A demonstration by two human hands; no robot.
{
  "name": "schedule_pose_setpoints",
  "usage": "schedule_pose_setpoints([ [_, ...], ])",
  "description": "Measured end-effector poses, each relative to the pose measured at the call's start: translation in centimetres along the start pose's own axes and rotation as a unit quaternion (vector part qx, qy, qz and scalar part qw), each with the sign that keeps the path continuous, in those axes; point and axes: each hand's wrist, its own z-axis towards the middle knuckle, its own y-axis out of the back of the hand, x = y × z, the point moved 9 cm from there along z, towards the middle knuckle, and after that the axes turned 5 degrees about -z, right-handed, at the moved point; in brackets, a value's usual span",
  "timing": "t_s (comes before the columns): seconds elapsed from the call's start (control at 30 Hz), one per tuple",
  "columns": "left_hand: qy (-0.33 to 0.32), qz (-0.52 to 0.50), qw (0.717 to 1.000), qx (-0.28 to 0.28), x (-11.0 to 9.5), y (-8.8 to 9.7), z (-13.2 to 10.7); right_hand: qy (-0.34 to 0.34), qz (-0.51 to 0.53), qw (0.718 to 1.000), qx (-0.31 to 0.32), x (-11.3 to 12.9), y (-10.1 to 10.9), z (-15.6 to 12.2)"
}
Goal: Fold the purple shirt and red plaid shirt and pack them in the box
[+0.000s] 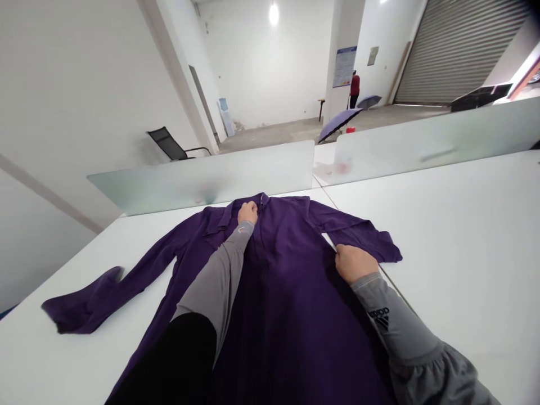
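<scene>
A dark purple long-sleeved shirt lies spread on a white table, its collar at the far side and its body running toward me. My left hand is closed on the shirt near the collar and front opening. At the right side seam, below the armpit, my right hand is closed on the fabric's edge. The left-lying sleeve stretches out to the table's left side, its cuff end blurred and partly raised. The other sleeve lies folded to the right, beyond my right hand. Both forearms wear grey sleeves.
Frosted partitions line the table's far edge. Behind them stand a black mesh chair, a water dispenser and open umbrellas. A person in a red top is far off by a pillar.
</scene>
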Motion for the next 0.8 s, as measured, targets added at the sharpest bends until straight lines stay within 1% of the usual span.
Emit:
schedule_pose_setpoints([
  [0.07, 0.020, -0.003, 1.000, -0.013, 0.5, 0.1, 0.7, -0.003, -0.007, 1.000, -0.001, -0.2, 0.0, 0.0],
  [0.13, 0.029, -0.007, 1.000, -0.008, 0.8, -0.1, 1.4, 0.006, -0.012, 1.000, 0.003, -0.1, -0.1, 0.0],
  [0.27, -0.007, -0.022, 0.999, 0.023, -0.1, -0.8, 2.0, 0.011, -0.021, 1.000, 0.016, 0.1, -0.3, 0.0],
  [0.33, -0.016, -0.020, 1.000, 0.005, -0.4, -0.5, 2.0, 0.011, -0.024, 0.999, 0.020, 0.1, -0.4, 0.1],
  [0.4, -0.016, -0.012, 0.999, -0.030, -0.4, 0.2, 1.7, 0.014, -0.027, 0.999, 0.019, 0.2, -0.4, 0.1],
  [0.47, -0.022, -0.003, 0.998, -0.051, -0.4, 0.6, 1.1, 0.015, -0.028, 0.999, 0.017, 0.2, -0.4, 0.1],
  [0.57, -0.043, 0.013, 0.998, -0.053, -0.7, 1.1, 0.0, 0.007, -0.022, 0.999, 0.024, 0.1, -0.4, 0.0],
  [0.67, -0.068, 0.025, 0.996, -0.060, -1.8, 2.2, -1.5, 0.003, -0.015, 1.000, 0.026, 0.1, -0.1, -0.2],
  [0.7, -0.084, 0.027, 0.994, -0.060, -2.4, 2.6, -2.2, 0.001, -0.012, 1.000, 0.010, 0.1, 0.4, -0.3],
  [0.73, -0.111, 0.027, 0.992, -0.055, -3.2, 2.9, -3.1, -0.001, -0.006, 1.000, -0.021, 0.1, 1.1, -0.3],
  [0.8, -0.197, 0.023, 0.980, -0.022, -5.4, 2.8, -5.9, 0.017, 0.019, 0.993, -0.117, 0.6, 2.8, -0.6],
])
